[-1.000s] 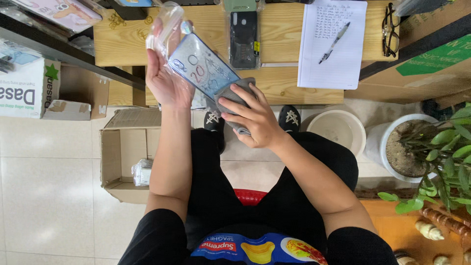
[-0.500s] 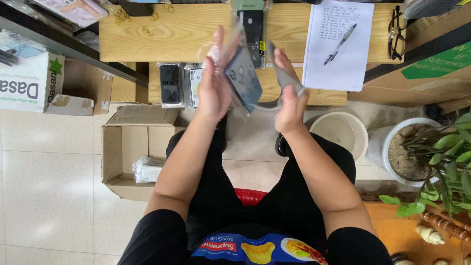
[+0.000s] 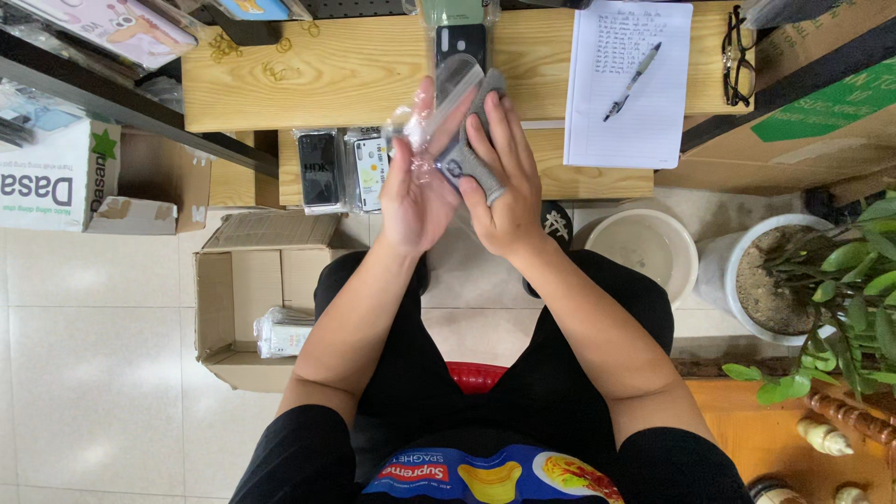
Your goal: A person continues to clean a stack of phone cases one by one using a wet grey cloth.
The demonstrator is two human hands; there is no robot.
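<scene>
Seen from above at centre frame, a seated person's left hand (image 3: pixel 415 191) and right hand (image 3: pixel 499 182) have come together over the front edge of a low wooden bench (image 3: pixel 308 75), where a second ago they were held apart with the items between them. The left hand, fingers curled, now pinches a crinkled clear plastic sleeve (image 3: pixel 439 107), while the right hand lies flat with fingers pressed against a grey phone case (image 3: pixel 462 159), which sits at the sleeve's mouth between the two palms (whether it is partly inside already cannot be told through the glare). The white patterned case seen in the left hand a second ago is no longer visible there. The closing of the hands suggests the grey case and the sleeve are being worked together, bagging rather than inspecting. Just left of the hands, two packaged phone cases (image 3: pixel 341 168) lie side by side on the lower shelf of the bench; at lower left an open cardboard box (image 3: pixel 238 299) holds a small bundle of sleeves. In the upper right, a pen (image 3: pixel 633 79) rests on a lined notepad (image 3: pixel 630 121), with spectacles (image 3: pixel 737 56) beside it.
</scene>
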